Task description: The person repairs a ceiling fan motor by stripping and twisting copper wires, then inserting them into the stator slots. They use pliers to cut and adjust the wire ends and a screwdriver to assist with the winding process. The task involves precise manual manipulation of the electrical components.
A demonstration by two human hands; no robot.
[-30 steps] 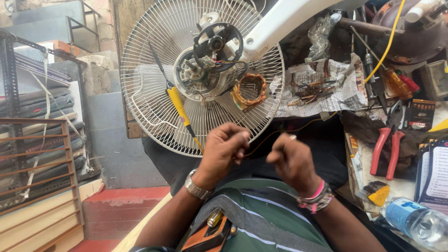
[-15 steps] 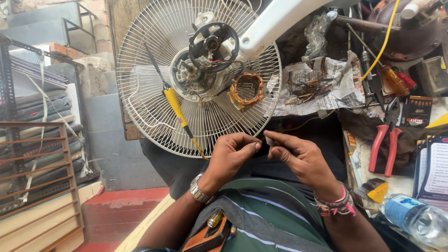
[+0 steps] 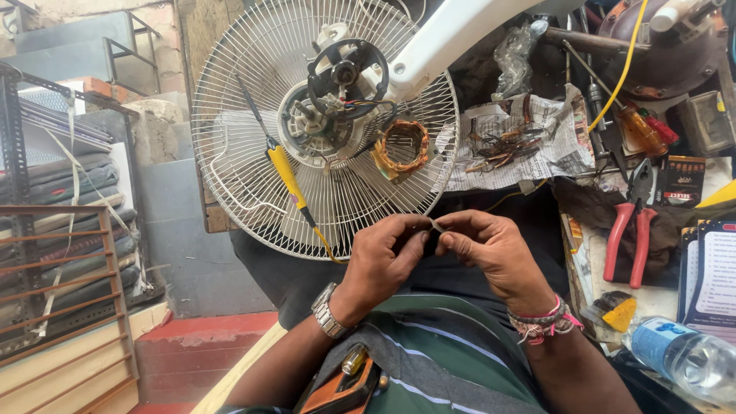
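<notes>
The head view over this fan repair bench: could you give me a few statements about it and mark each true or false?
1. Both hands meet in front of the person, the left hand and right hand pinching a small dark piece between their fingertips. True.
2. The red-handled pliers are held in the right hand. False: they lie on the bench to the right, untouched.
3. A yellow-handled screwdriver lies on the white fan guard. True.
4. The copper motor winding sits inside the plastic water bottle. False: it rests on the fan guard beside the motor hub.
5. The left wrist is bare. False: it wears a metal wristwatch.
</notes>
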